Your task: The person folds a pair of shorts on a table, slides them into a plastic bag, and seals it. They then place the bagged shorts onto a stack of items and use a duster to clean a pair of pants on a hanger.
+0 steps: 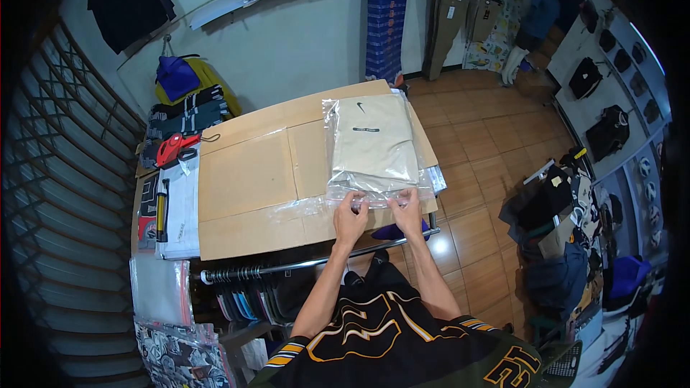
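Observation:
A folded beige garment (374, 136) with a small dark swoosh lies inside a clear plastic bag (338, 192) on a flat cardboard sheet (248, 172). At the bag's near edge, my left hand (350, 217) pinches the plastic between thumb and fingers. A short way to the right, my right hand (407, 212) grips the same edge in a pinch. The garment's near end stops just short of my fingers. Both forearms reach forward from the black jersey (381, 338) I wear.
Left of the cardboard lie a red tape dispenser (176, 149), a yellow-and-black tool (162, 208) and white papers (185, 187). A metal rail (287, 266) with hanging clothes runs along the near side. Clothes are heaped at right (560, 244). A folding metal gate (57, 172) stands at left.

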Demonstrator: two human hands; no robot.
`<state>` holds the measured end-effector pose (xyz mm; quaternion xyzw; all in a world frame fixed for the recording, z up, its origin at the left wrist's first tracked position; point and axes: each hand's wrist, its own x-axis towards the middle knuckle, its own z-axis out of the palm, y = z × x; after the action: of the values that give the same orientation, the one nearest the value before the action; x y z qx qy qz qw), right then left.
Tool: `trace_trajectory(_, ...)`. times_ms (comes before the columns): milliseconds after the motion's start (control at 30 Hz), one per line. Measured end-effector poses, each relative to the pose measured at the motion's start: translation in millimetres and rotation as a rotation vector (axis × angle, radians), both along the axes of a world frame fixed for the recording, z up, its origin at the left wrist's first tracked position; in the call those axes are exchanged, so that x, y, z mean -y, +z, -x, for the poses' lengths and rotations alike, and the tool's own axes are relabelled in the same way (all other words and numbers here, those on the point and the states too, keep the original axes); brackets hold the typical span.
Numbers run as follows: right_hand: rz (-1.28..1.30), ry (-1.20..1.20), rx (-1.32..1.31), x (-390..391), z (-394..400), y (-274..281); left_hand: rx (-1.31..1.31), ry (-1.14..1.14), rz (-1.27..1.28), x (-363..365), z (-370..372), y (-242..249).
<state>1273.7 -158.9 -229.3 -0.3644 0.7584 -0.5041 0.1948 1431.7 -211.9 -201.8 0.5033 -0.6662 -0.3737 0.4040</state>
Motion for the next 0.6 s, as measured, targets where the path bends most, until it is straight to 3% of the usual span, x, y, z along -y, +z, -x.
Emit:
trace_trajectory(167,-0.023,-0.022,0.004,0,0,-7,-0.046,0.005,-0.021,0,0,1)
trace_trajectory(267,0.081,-0.118,0.122,0,10,-29,-0.138,0.038,-0.037,4,-6,-4)
trace_trajectory(367,0.155,-0.166,0.231,-10,19,-14,-0.213,0.074,-0.141,14,-26,-21)
trace_trajectory(400,0.167,-0.189,0.333,-15,20,0,-0.156,0.044,0.049,25,-36,-51)
trace_trajectory(433,0.177,-0.211,0.435,-19,23,6,-0.155,0.041,0.051,26,-45,-51)
trace_trajectory(467,0.222,-0.270,0.269,-17,31,-11,-0.213,0.074,-0.013,27,-52,-52)
trace_trajectory(600,0.197,-0.250,0.412,-31,44,5,-0.380,0.121,-0.232,24,-74,-24)
